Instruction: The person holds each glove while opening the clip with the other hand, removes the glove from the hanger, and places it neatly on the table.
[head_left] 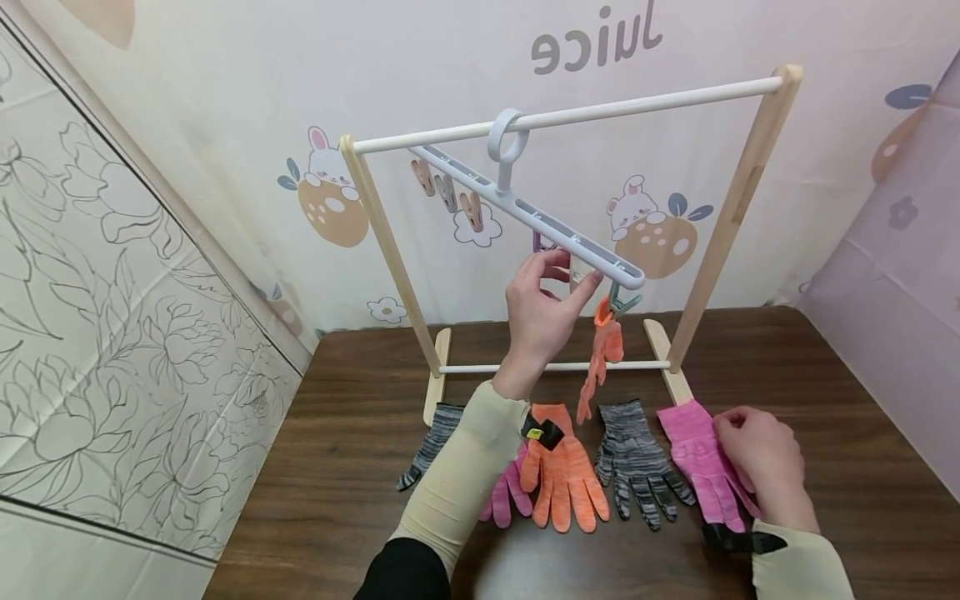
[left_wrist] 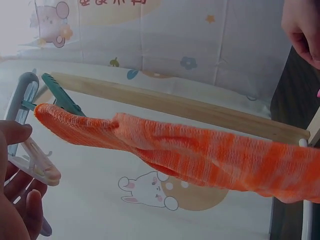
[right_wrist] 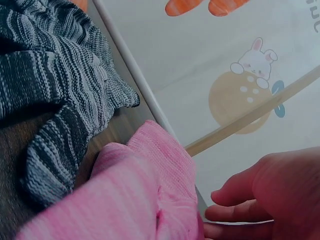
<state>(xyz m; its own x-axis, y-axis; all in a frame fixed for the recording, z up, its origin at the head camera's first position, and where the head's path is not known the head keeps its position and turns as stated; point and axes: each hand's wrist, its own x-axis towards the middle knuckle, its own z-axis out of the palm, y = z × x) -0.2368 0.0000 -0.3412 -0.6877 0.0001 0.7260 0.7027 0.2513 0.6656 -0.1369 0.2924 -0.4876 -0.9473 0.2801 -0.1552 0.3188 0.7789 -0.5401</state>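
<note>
My left hand (head_left: 542, 304) is raised to the pale hanger bar (head_left: 525, 208), thumb and fingers pinching a white clothespin (left_wrist: 42, 162) under it. Right of that hand, a green clothespin (head_left: 621, 302) holds an orange glove (head_left: 602, 354) by its cuff, the glove dangling fingers-down. My right hand (head_left: 763, 450) is low over the table, beside the right edge of a pink glove (head_left: 705, 458); its fingers are loosely bent with nothing seen between them. Whether they touch the glove is unclear. In the right wrist view, the pink glove (right_wrist: 150, 185) lies left of the fingertips.
The hanger's hook (head_left: 507, 137) loops over the rack's top rod (head_left: 645, 104). Several clothespins (head_left: 446, 192) hang at the bar's left end. On the table (head_left: 300, 500) lie a flat orange glove (head_left: 566, 475), a grey glove (head_left: 637, 458), another grey glove (head_left: 442, 433) and a partly hidden pink one (head_left: 510, 492).
</note>
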